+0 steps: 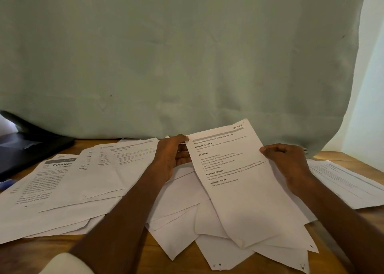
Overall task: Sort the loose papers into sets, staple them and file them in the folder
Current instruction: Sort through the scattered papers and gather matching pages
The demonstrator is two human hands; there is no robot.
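Both hands pinch one white printed paper sheet (234, 169): left hand (172, 157) at its top-left corner, right hand (288, 163) on its right edge. Loose white papers (83, 182) lie on wooden tabletop (124, 253) beneath the fingers; black folder (31, 147) far left.

A single head-worn camera looks forward and down, close over the wooden table (166, 259). It faces a pale green cloth backdrop (187, 55) just behind.

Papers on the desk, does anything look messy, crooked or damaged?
Yes. The loose papers lie fanned at mismatched angles instead of stacked, and the sheets nearest the front edge have small torn holes at their corners, as if staples were pulled. The sheet gripped by both hands is tilted.
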